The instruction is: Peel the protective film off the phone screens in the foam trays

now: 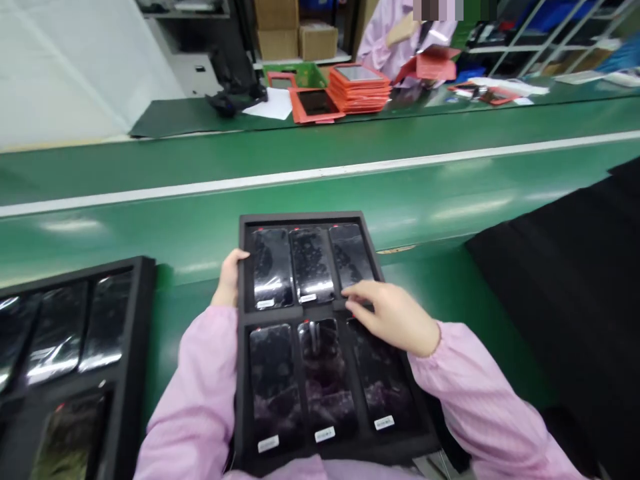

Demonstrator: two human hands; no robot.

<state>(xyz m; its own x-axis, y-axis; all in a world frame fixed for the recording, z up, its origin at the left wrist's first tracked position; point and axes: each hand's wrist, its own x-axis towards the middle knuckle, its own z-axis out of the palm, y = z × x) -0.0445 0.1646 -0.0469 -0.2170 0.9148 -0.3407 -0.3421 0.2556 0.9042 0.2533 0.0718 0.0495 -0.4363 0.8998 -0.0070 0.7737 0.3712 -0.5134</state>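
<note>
A black foam tray (241, 373) stands in front of me, holding several dark phone screens in two rows, most with a small white label at the lower end. My left hand (230, 277) grips the tray's left rim, thumb on top. My right hand (393, 313) is over the right side, thumb and forefinger nearly together at the lower end of the far right screen (350, 250). Whatever is between those fingertips is too small to make out, and the hand hides that screen's lower end. The near middle screen (327, 373) lies in its slot.
A second black tray (145, 300) with screens lies at left. Black material (565, 287) covers the right side. Across the green bench (200, 157) are a stack of orange-framed pieces (359, 93), a white sheet (273, 105) and a co-worker in a pink sleeve (380, 33).
</note>
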